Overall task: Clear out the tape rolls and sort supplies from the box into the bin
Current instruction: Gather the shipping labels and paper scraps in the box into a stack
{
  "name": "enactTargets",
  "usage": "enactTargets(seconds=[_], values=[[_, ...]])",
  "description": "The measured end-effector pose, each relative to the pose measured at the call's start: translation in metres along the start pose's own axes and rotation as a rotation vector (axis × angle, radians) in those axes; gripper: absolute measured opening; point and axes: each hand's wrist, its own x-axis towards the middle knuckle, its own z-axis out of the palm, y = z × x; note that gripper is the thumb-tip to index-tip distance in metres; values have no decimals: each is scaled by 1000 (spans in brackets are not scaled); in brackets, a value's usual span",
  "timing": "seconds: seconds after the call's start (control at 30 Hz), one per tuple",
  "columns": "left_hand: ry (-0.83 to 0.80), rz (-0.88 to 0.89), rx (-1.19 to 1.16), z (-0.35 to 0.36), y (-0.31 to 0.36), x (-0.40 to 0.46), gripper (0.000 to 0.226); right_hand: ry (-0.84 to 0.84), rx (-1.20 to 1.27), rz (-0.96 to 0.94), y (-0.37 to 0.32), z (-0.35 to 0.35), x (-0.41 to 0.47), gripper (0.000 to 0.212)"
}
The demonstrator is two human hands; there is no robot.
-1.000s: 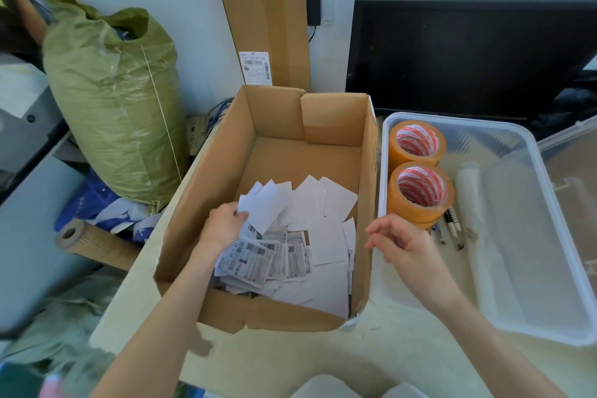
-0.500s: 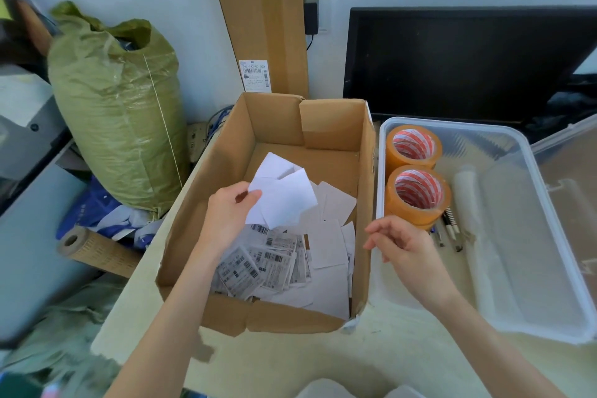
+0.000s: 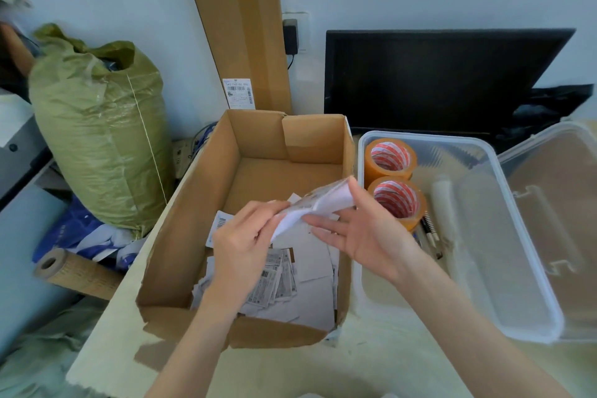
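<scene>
Papers point(image 3: 318, 203) now lifted off the box point(image 3: 181, 255): your left hand point(image 3: 242, 242) pinches them, right hand point(image 3: 365, 229) opens beneath, bin point(image 3: 517, 236) at three o'clock.

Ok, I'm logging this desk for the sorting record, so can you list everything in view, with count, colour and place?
cardboard box: one, brown, open, centre of the table
paper slips: a loose pile, white, some with barcodes, on the box floor
held slips: a small bunch, white, above the box between both hands
plastic bin: one, clear, right of the box
tape rolls: two, orange-brown, far-left corner of the bin
pens: a few, dark, in the bin beside the near roll
bin lid: one, clear, right of the bin
sack: one, green, left, against the wall
monitor: one, black, behind the bin
cardboard sheet: one, brown, upright behind the box
left hand: grips the held slips
right hand: fingers straight, under the slips
</scene>
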Motion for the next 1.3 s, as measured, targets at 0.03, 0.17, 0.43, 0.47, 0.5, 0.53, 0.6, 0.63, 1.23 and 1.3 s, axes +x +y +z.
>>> enactTargets(seconds=[0.03, 0.17, 0.43, 0.47, 0.5, 0.53, 0.6, 0.63, 1.23, 1.3], values=[[-9, 58, 25, 0, -2, -3, 26, -3, 40, -14, -2, 0, 0, 71], [-57, 179, 109, 0, -5, -6, 34, 21, 3, -60, -11, -5, -1, 61], [-119, 245, 75, 8, -10, -6, 32, 77, -253, -167, -4, -16, -1, 47], [-98, 181, 23, 10, -7, -6, 30, 102, -272, -193, -3, -17, -1, 46], [-67, 90, -42, 11, -3, -5, 32, 123, -298, -213, -3, -19, -1, 45], [-39, -20, -108, 11, 2, -4, 33, 136, -324, -228, -3, -21, -1, 44], [-35, -252, -194, 9, 13, 3, 34, 128, -367, -243, -3, -24, -3, 41], [-71, -333, -204, 8, 17, 8, 36, 119, -392, -243, -3, -25, -4, 40], [-448, -508, -15, 17, 42, 10, 14, 297, -502, -476, 8, -37, -2, 18], [-428, -528, 3, 18, 36, 12, 12, 297, -572, -499, 5, -39, -4, 15]])
